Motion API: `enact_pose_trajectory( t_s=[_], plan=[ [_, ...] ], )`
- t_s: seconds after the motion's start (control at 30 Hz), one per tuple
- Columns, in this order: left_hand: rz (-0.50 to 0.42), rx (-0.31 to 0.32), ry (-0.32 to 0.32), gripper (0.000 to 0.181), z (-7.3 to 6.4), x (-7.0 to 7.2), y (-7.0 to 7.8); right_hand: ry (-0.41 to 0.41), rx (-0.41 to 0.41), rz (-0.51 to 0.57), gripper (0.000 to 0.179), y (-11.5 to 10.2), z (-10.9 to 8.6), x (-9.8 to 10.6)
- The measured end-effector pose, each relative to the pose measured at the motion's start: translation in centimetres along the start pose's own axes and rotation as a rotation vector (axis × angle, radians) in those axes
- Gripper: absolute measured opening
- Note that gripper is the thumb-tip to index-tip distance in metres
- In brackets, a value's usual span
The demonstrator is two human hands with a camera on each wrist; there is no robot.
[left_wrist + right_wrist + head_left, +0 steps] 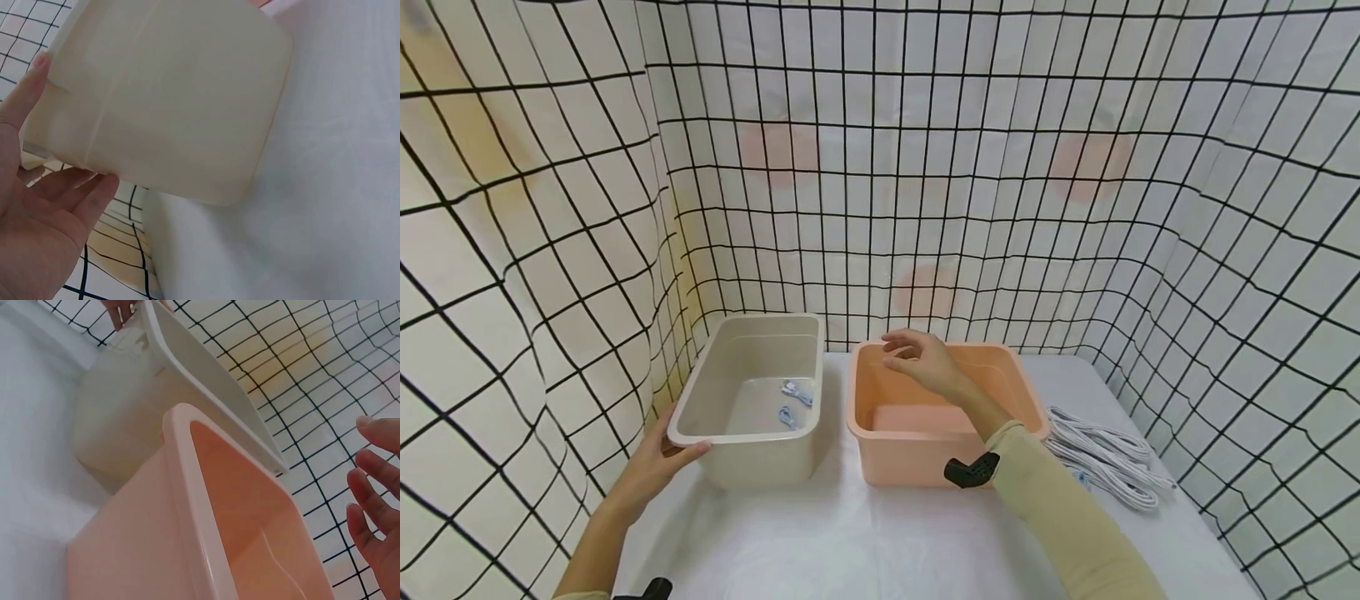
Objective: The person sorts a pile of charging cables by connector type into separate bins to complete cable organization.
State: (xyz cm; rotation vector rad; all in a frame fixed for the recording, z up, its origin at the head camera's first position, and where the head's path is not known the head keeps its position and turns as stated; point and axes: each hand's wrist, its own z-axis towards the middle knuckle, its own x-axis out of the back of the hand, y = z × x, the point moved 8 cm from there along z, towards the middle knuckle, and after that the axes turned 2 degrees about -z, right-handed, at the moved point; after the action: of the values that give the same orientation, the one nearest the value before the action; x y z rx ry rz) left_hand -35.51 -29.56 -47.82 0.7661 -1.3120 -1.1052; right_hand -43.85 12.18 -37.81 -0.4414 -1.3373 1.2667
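Observation:
My left hand [651, 467] grips the near left corner of a cream plastic bin [760, 458], thumb along the front rim and fingers round the side. The left wrist view shows that hand [47, 206] at the corner, fingers bent under the rim. Inside the bin lie two small light-blue bundles of cord, one [797, 392] with a whitish end and a smaller one [787, 417] nearer. My right hand [925, 360] hovers over the peach bin [925, 460] with loosely bent fingers and nothing in them. In the right wrist view its fingers [375, 465] are spread apart.
Right of the peach bin lies a looped bundle of white cord [1105, 458], with a bit of light blue [1081, 478] beside it. Black grid netting [895, 208] over white sheeting stands at the back and both sides. White cloth covers the table [850, 542].

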Motion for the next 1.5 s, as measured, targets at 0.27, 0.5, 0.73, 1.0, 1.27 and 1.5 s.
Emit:
enact_pose_trajectory(
  t_s=[0.27,0.5,0.73,1.0,1.27,1.5],
  plan=[
    [-0.002,0.001,-0.003,0.090,-0.2,-0.1,0.0,0.024,0.000,-0.022,0.046,0.3,-1.3,1.8],
    [0.002,0.000,-0.009,0.089,-0.1,-0.1,0.0,0.051,-0.008,-0.026,0.044,0.5,-2.1,3.3],
    [0.012,0.000,-0.010,0.088,-0.2,-0.2,-0.2,0.053,-0.036,-0.047,0.046,0.9,-3.2,4.5],
    [0.012,-0.022,0.003,0.088,0.0,0.1,0.1,0.074,-0.026,-0.073,0.046,1.5,-4.6,6.0],
    [0.014,-0.015,0.003,0.088,0.0,-0.1,-0.1,0.111,-0.039,-0.090,0.045,1.9,-6.3,7.8],
    [0.010,-0.017,0.004,0.087,0.0,0.1,0.0,0.127,-0.040,-0.117,0.044,2.5,-8.3,9.4]
  ],
)
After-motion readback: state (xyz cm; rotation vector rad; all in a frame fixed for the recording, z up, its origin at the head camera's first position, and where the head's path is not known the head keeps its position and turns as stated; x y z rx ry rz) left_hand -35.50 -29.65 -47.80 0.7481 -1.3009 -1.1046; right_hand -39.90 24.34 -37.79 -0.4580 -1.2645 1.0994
